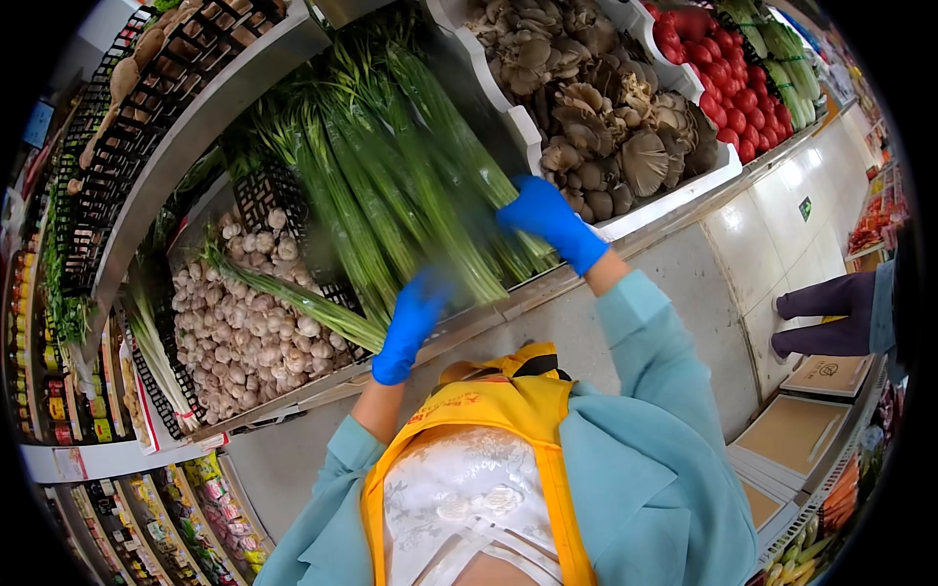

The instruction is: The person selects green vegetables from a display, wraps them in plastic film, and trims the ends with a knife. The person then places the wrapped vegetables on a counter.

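Long bundles of green stalk vegetables, some in clear film [366,176], lie side by side in the display bin before me. My right hand [553,220], in a blue glove, is closed around the stalks at the bin's right side, next to the mushrooms. My left hand [416,315], gloved in blue too, is at the bin's front edge near the stalk ends; its fingers are blurred, and I cannot tell whether they grip anything. One separate bundle [300,299] lies slantwise over the garlic bulbs [242,344], its cut end beside my left hand.
A white foam box [659,198] of oyster mushrooms [601,124] borders the stalks; tomatoes [733,95] lie beyond. A metal rail [198,117] and black baskets rise at the left. A person [835,311] stands in the aisle at right, near cardboard boxes [795,432].
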`<state>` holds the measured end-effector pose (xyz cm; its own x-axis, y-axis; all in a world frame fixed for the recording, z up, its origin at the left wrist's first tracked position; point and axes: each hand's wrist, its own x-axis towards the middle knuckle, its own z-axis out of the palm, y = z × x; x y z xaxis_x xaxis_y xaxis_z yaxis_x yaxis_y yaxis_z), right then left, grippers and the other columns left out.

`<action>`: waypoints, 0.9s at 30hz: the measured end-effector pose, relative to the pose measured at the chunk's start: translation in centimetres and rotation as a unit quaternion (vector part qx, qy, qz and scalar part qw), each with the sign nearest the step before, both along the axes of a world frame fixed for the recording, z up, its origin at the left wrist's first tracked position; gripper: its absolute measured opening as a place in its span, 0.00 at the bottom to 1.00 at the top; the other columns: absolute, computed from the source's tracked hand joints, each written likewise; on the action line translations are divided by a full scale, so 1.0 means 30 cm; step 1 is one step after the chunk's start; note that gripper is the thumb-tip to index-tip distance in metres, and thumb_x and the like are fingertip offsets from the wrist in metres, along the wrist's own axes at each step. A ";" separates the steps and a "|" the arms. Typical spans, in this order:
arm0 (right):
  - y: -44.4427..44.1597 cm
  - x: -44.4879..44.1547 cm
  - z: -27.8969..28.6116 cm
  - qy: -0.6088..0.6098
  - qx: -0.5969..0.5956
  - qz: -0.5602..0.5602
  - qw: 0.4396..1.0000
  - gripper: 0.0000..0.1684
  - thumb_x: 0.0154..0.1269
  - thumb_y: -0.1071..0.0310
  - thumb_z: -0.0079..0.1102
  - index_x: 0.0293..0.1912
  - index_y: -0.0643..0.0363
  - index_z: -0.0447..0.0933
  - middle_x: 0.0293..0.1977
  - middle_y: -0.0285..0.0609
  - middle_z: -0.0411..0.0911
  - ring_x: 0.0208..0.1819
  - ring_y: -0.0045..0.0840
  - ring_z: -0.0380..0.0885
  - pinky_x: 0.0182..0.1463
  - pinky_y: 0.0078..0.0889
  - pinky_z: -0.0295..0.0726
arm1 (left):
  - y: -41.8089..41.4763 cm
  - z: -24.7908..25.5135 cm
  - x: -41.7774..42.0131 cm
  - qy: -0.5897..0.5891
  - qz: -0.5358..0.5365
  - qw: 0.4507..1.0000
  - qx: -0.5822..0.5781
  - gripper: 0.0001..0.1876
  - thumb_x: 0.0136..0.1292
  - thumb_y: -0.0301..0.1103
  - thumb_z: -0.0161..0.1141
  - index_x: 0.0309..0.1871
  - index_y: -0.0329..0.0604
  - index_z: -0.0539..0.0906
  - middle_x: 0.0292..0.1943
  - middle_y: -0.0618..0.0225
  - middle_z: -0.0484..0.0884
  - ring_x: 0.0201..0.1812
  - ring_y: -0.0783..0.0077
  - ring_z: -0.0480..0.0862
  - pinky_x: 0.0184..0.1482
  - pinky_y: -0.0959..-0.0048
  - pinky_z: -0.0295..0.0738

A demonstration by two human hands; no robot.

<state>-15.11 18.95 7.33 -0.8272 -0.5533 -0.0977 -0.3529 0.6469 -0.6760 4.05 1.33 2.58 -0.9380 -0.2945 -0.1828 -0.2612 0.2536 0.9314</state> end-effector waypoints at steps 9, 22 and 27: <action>-0.025 0.142 0.274 -0.585 -0.497 0.010 0.641 0.14 0.57 0.61 0.58 0.41 0.58 0.76 0.34 0.40 0.78 0.33 0.21 0.79 0.36 0.22 0.79 | 0.118 0.238 -0.060 0.085 -0.073 0.986 0.120 0.15 0.66 0.35 0.46 0.46 0.36 0.79 0.35 0.67 0.79 0.37 0.74 0.76 0.43 0.76 0.70; -0.047 0.174 0.335 -0.593 -0.475 -0.015 0.650 0.13 0.58 0.62 0.57 0.40 0.59 0.75 0.34 0.39 0.77 0.33 0.20 0.76 0.36 0.24 0.78 | 0.102 0.089 -0.082 0.068 0.081 0.991 0.087 0.11 0.64 0.37 0.53 0.36 0.36 0.79 0.30 0.68 0.77 0.33 0.76 0.75 0.37 0.75 0.70; -0.029 0.177 0.246 -0.485 -0.494 0.069 0.718 0.15 0.59 0.63 0.56 0.43 0.61 0.75 0.34 0.39 0.77 0.34 0.23 0.77 0.42 0.27 0.77 | 0.068 -0.037 -0.184 -0.029 0.052 0.998 0.026 0.11 0.62 0.37 0.58 0.30 0.38 0.79 0.25 0.71 0.76 0.26 0.78 0.73 0.28 0.76 0.69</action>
<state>-9.81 18.10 14.69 -0.5664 -0.8188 -0.0938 0.5792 -0.3145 -0.7521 -1.47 3.36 1.48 -0.8904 -0.3781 -0.2536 -0.3371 0.1733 0.9254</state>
